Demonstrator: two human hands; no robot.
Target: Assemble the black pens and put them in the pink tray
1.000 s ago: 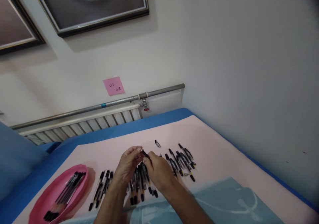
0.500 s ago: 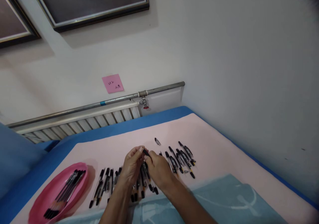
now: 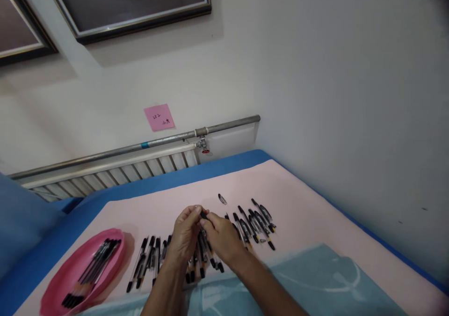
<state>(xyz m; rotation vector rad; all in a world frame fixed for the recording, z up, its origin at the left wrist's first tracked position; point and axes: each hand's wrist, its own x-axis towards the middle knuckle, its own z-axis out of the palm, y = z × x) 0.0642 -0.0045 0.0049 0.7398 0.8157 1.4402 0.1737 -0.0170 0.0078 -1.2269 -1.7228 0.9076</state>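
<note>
At the near edge of the table (image 3: 228,164), a grey-blue cloth (image 3: 315,283) lay over the pink sheet (image 3: 308,213). Above the middle of the row of pens (image 3: 150,260), the left hand (image 3: 185,235) and right hand (image 3: 221,237) met. The fingertips of both were pinched shut on one small black piece (image 3: 204,215), which was held clear of the sheet. Judgement: this grip is best kept short and firm, close to the joint. The piece should stay in line, be moved straight rather than twisted sideways, and be worked low over the sheet so that a dropped part lands within the row. A pink tray (image 3: 61,281) holding more pens sat at the near left corner. A lone cap (image 3: 221,199) lay apart from the row, towards the far edge. Not established: whether the black piece was a cap alone or the end of a whole pen, since the fingers covered most of it. The pens directly beneath the hands were hidden, so their count could not be taken. Beyond the far edge stood a radiator (image 3: 105,175). The writing on the pink note (image 3: 159,117) on the wall above it was too small to read.
</note>
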